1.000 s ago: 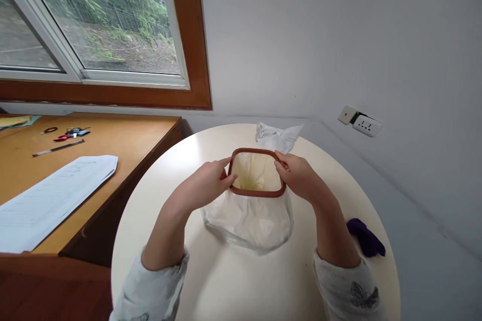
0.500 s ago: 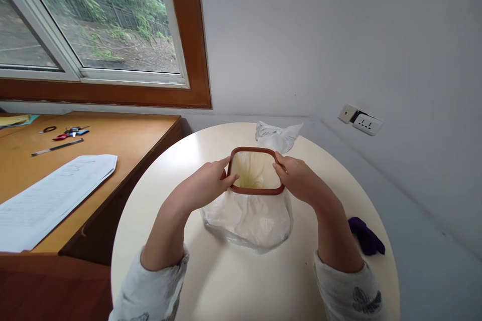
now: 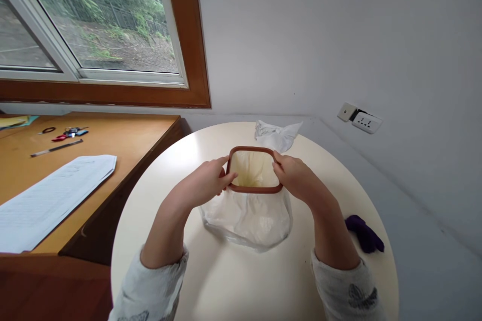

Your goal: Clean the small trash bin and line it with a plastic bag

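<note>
A brown rounded-square rim ring [image 3: 256, 190] sits on top of a small trash can, whose body is covered by a white plastic bag [image 3: 259, 218]. The bag lines the inside of the opening and hangs out below the ring, spreading over the table towards me. My left hand [image 3: 203, 181] grips the ring's left side, thumb over the edge and fingers around the outside. On the opposite side, my right hand [image 3: 297, 173] is closed on the ring's right edge, its thumb near the inner edge. The can's outer wall is hidden by the bag.
The round cream table [image 3: 158, 230] carries a crumpled white plastic bag [image 3: 277, 135] at the back and a dark purple cloth [image 3: 364, 234] at right. A wooden desk [image 3: 139, 133] on the left holds papers [image 3: 56, 200], a pen [image 3: 56, 148] and keys [image 3: 73, 133].
Almost nothing differs. Both hands stay on the ring, and the view has shifted very slightly.
</note>
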The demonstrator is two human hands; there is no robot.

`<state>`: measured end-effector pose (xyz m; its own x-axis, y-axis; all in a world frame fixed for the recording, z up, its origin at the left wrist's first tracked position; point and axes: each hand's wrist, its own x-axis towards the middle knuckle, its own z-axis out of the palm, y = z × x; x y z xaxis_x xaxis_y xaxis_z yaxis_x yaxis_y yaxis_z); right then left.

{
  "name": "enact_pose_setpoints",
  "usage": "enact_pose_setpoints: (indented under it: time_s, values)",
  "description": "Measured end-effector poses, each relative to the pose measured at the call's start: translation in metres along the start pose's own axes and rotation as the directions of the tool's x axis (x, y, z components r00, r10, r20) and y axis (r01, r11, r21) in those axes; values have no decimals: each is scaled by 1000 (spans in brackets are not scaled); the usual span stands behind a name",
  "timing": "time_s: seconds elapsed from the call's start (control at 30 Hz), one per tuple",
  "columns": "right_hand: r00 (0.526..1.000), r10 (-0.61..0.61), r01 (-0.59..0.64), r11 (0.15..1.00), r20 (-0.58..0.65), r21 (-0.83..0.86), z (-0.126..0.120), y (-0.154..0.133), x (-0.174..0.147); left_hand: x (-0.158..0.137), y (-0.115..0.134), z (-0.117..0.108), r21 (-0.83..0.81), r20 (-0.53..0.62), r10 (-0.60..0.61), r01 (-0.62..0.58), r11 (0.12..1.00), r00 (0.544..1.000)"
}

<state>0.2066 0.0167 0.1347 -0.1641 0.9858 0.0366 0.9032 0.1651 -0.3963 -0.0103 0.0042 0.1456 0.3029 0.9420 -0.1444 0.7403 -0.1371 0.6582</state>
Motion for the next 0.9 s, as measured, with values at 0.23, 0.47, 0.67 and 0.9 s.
enact_pose_setpoints:
  time_s: [0.23, 0.47, 0.67, 0.9]
  values:
    - [986, -76, 64, 995, -148, -82, 0, -1, -3, -1, 6, 1, 108, -96, 0, 10, 994, 995]
    - [983, -87, 93, 995, -160, 27, 0, 2, -4, -4, 15, 2, 81, -163, 44, -31, 996, 986]
    - [960, -43, 98, 977, -277, 188, -10, 8, -3, -9, 21, 0, -42, -392, 116, -143, 989, 913]
    - [879, 192, 0, 915, -436, 403, -31, 41, -7, -29, 30, 5, 128, -167, 257, -238, 963, 952]
